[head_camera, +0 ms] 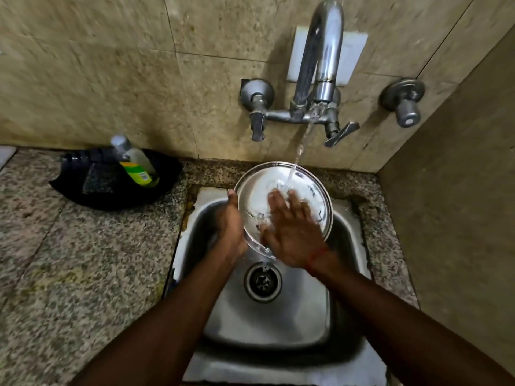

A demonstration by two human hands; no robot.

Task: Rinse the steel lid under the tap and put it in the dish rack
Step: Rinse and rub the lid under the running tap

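Note:
A round steel lid (262, 185) is held tilted over the steel sink (267, 327), its inner face toward me. Water runs from the tap (324, 57) onto the lid's upper right part. My left hand (230, 218) grips the lid by its left rim. My right hand (291, 229) lies flat on the lid's wet face, fingers spread, just under the stream. The lid's lower right part is hidden by that hand. No dish rack is in view.
A black tray (92, 190) with a green-labelled soap bottle (136, 165) sits on the granite counter (69, 260) at the left. Two tap valves (257, 107) and a wall knob (405, 103) stick out of the tiled wall. A side wall closes the right. The drain (262, 282) is below the lid.

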